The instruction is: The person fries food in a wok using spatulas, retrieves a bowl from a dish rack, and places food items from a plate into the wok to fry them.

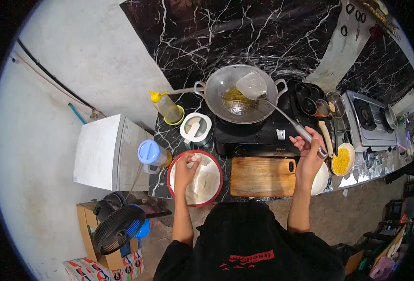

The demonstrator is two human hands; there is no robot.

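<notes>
My left hand is pinched over a white bowl with a red rim. Between its fingertips is a small white piece of food. White blocks, which look like tofu, lie in the bowl. My right hand is wrapped round the grey handle of a metal spatula. The spatula's broad blade is over the wok, a two-handled metal pan with yellowish oil at its bottom. Whether the blade touches the wok, I cannot tell.
A wooden cutting board lies between my arms, a white plate partly behind my right wrist. A yellow-capped bottle, a lidded jar and a blue-lidded container stand left. At right sits a bowl of yellow bits.
</notes>
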